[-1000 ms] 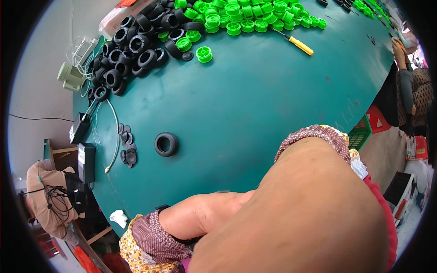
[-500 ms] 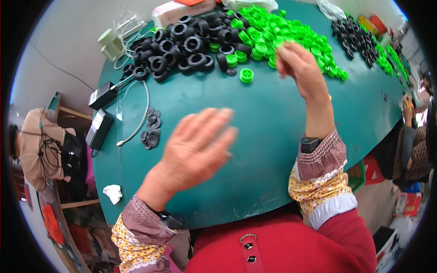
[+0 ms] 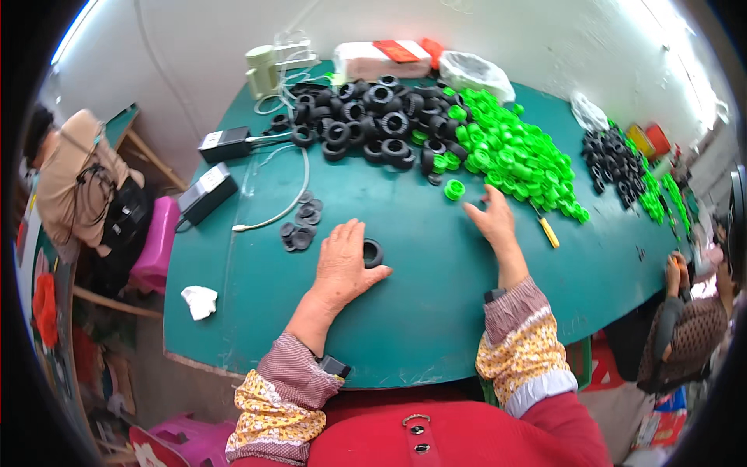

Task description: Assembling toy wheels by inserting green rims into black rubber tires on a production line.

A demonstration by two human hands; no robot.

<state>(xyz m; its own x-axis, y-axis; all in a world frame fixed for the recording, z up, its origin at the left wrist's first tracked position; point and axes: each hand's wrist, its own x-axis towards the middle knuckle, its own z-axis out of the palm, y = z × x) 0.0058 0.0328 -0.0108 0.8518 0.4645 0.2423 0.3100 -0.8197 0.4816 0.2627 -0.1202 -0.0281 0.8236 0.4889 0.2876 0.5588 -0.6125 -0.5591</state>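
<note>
My left hand [image 3: 339, 265] is low over the table with its fingers stretched out and its thumb spread to the right. A small black toy tyre [image 3: 373, 253] is right beside those fingers, above the thumb, partly hidden by the hand. My right hand [image 3: 495, 224] is just in front of the heap of green plastic wheel rims [image 3: 521, 152], thumb and fingers apart. A small dark spot shows by its fingertips, too small to make out. One loose green wheel rim [image 3: 454, 190] lies left of it. More black tyres [image 3: 379, 97] are heaped at the back left.
Black discs [image 3: 302, 224] lie left of my left hand. Two black power adapters [image 3: 208, 191] and a white cable [image 3: 292, 204] are farther left, above a crumpled tissue [image 3: 200, 302]. A yellow-handled tool [image 3: 549, 233] lies to the right. Other people sit at both sides.
The view has shifted. My right hand has come down from over the green heap, and its fingers have spread. A black tyre now shows beside my left hand, whose thumb has spread.
</note>
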